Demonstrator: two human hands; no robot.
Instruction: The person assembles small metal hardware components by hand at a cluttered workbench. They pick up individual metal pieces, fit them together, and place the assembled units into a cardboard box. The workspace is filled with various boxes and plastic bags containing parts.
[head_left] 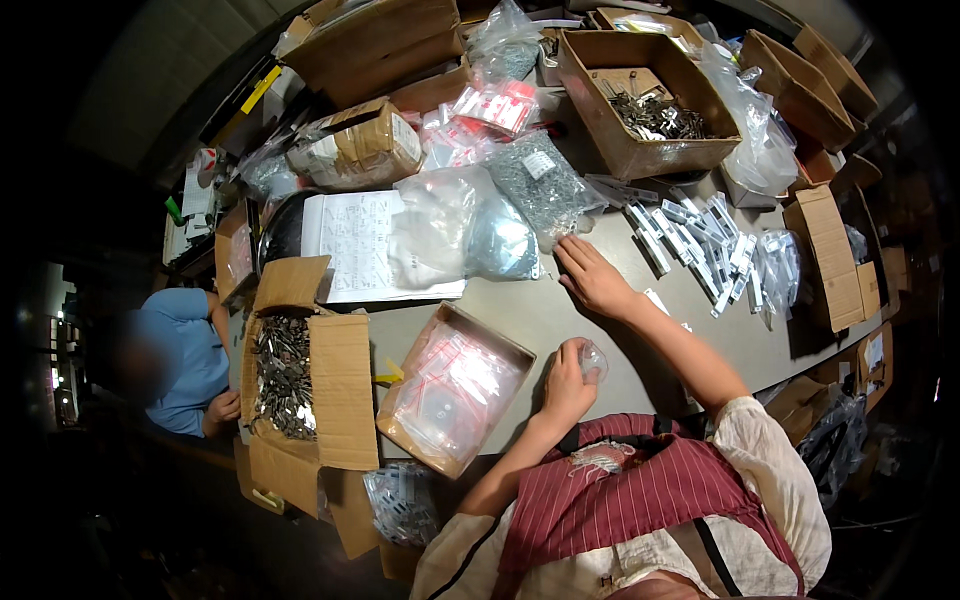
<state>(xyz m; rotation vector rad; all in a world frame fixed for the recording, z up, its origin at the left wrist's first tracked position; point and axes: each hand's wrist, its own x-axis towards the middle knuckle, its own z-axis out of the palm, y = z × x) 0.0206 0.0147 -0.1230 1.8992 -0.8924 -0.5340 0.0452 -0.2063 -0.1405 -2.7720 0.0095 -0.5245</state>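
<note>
My left hand (569, 385) is closed around a small clear plastic bag (595, 362), held low over the table close to my body. Farther out, my right hand (594, 278) reaches forward with its fingers stretched out. Its fingertips are at the near corner of a large clear bag full of small metal screws (540, 180); whether they touch a piece there is too small to tell. Left of that hand lies another clear bag with shiny flat contents (503, 240). An open carton of flat clear zip bags (445, 395) stands beside my left forearm.
Several white-and-grey metal strips (700, 245) lie in a pile at the right. A carton of dark metal parts (285, 370) stands at the left, near a person in blue (185, 350). Written sheets (350, 240) and a box of metal pieces (650, 110) are at the back.
</note>
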